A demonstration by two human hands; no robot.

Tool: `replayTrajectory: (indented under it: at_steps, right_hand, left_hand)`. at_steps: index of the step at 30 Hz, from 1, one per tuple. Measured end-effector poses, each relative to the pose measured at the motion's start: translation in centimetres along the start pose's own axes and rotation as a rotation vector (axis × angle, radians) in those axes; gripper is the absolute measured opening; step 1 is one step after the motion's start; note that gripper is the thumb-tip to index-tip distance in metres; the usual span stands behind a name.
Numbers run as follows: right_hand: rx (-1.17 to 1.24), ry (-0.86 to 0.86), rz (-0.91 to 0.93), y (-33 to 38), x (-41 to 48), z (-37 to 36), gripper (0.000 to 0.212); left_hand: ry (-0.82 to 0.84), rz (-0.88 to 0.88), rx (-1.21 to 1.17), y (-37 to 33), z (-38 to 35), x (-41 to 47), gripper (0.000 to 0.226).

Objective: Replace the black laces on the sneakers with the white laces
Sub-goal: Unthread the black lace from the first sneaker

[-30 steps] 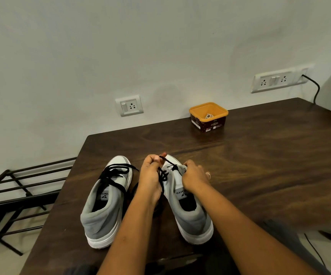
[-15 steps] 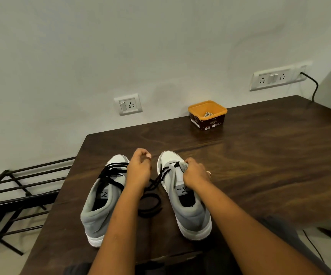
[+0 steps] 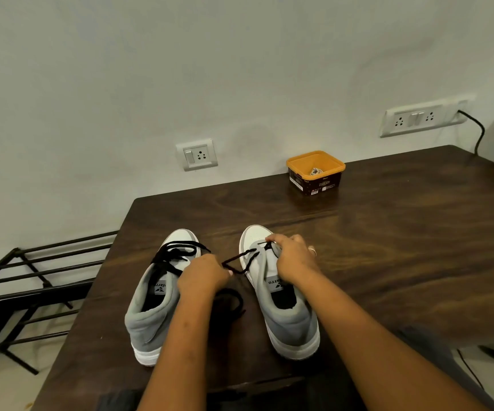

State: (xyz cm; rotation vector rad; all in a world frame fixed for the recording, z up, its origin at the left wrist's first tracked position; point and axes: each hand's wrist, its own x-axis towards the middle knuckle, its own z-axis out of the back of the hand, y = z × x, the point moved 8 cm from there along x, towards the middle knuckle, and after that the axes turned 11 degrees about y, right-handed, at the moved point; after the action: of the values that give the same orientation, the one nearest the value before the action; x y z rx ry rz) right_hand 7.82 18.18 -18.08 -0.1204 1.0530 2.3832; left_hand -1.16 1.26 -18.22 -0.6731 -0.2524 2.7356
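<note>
Your forearms are cut off by the bottom edge. Your left hand (image 3: 202, 275) has its grip curled round the black flat lace (image 3: 237, 258), stretched sideways from the right grey-and-white sneaker (image 3: 293, 324). Your right hand (image 3: 294, 258) pinches the lace over the eyelets, hiding them. The left grey-and-white sneaker (image 3: 148, 321) is laced black. Farther along the dark wooden tabletop (image 3: 388, 247), the orange-rimmed plastic tub (image 3: 315, 170) holds something too small to tell

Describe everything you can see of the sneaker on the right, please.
The right sneaker has a grey, suede-like upper, a white toe cap and sole, and a logo label on its tongue. It stands upright on the wooden table, toe pointing away. Its black lace is mostly pulled out and is threaded only near the toe. The right hand rests on the sneaker and pinches the lace there. The left hand holds a loop off to the side.
</note>
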Motion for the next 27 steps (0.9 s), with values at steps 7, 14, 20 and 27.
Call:
replayTrajectory:
  at_steps: [7,14,20,27]
  right_hand:
    - [-0.29,0.047,0.101,1.4,-0.3,-0.1,0.046]
    - [-0.322,0.06,0.123,1.6,-0.4,-0.2,0.03]
    - [-0.078,0.097,0.082,0.8,0.2,-0.1,0.022]
    - [0.423,0.143,0.104,0.0,0.7,1.5,0.032]
  left_hand:
    - [0.099,-0.137,-0.411,-2.7,-0.9,-0.8,0.053]
    - [-0.021,-0.183,-0.414,-5.7,-2.7,-1.7,0.05]
    - [-0.253,-0.176,-0.35,-6.4,-2.2,-3.2,0.029]
    - [-0.267,-0.134,-0.393,-6.0,-2.0,-3.4,0.029]
